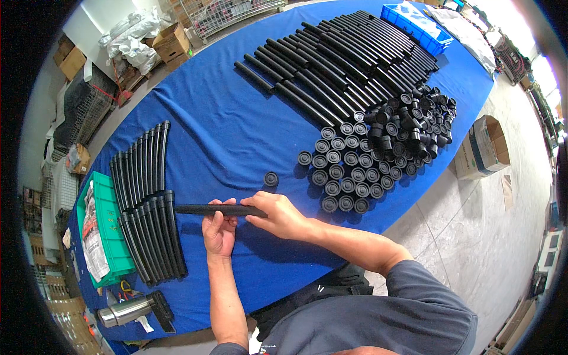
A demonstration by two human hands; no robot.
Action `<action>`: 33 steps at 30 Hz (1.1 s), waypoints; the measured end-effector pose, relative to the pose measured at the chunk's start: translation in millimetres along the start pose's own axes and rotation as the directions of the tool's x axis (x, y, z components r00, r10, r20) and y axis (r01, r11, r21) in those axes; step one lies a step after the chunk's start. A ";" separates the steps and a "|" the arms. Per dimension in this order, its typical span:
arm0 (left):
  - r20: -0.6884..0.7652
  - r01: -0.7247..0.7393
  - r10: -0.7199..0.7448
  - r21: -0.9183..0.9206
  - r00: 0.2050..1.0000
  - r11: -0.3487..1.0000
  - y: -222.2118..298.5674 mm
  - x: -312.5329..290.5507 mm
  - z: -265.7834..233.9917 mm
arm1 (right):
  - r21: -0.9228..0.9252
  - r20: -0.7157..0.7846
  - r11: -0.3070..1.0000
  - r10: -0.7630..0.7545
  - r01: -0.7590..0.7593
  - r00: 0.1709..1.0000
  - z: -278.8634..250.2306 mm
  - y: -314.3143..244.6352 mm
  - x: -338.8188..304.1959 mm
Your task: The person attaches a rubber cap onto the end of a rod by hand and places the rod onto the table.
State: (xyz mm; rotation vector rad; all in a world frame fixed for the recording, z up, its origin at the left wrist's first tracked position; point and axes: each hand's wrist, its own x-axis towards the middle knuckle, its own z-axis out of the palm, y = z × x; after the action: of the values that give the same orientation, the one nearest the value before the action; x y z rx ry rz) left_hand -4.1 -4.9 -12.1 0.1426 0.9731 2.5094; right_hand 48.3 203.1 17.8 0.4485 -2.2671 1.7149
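Observation:
Both my hands hold one black tube [192, 209] level above the blue cloth. My left hand [219, 236] pinches it near its middle from below, thumb on the near side. Wrapped over its right end is my right hand [283, 216], which hides that end. A single round black cap [270, 178] sits apart on the cloth just beyond my hands. Farther right, several more black caps [351, 158] stand in rows beside a loose heap of caps [408, 127]. On the left lie two groups of black tubes with wider collars at their far ends, a far group [142, 163] and a near group [155, 239].
Many plain black tubes [331, 59] lie in rows at the back. A blue crate [417, 29] stands behind them. At the left edge are a green crate [121, 254], a silver flask [125, 310] and pliers [126, 289]. An open cardboard box [482, 151] stands on the floor at right.

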 end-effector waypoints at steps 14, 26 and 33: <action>0.024 -0.002 0.001 0.032 1.000 0.999 0.7 1.4 0.8 | 0.002 0.044 0.998 0.063 -0.063 0.997 -3.1 -1.4 1.2; -0.002 0.011 -0.011 0.039 1.000 0.999 0.2 0.8 0.1 | 0.049 0.043 0.991 0.122 -0.124 0.992 -4.8 -4.0 3.2; -0.008 -0.028 0.028 0.005 1.000 1.000 -0.4 -0.5 2.9 | 0.160 0.280 0.824 0.490 -0.543 0.826 -21.3 -29.2 13.7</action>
State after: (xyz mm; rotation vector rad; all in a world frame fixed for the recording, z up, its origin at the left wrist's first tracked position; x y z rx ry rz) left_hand -2.8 -3.1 -10.2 0.1486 0.9870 2.5349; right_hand 47.8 215.1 54.6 0.0571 -2.5240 2.3203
